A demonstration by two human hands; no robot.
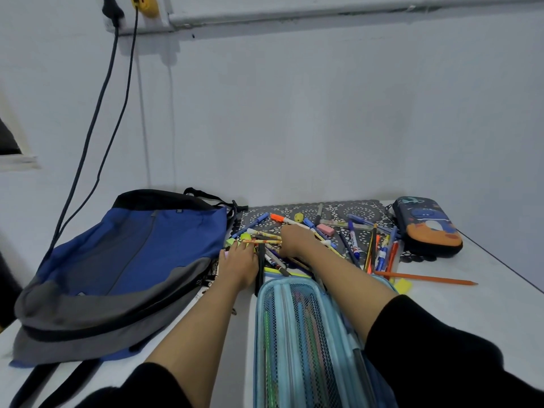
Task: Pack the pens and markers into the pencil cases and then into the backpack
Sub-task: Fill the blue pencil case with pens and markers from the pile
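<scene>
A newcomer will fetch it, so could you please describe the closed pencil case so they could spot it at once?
On the white table, a dark lace-patterned mat lies by the wall, strewn with pens. At the mat's right end sits the closed pencil case. Unlike the open light-blue mesh case nearer the person, it is navy with an orange cartoon print.

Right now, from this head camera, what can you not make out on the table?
Head view only.
Right hand: its own back hides the fingers, so a grip is unclear.
Mesh pencil case: near end cut by the bottom edge; contents blurred behind mesh.
Backpack: opening not visible; straps cut off below.
Dark pencil case: shut or unzipped, too small to tell.
</scene>
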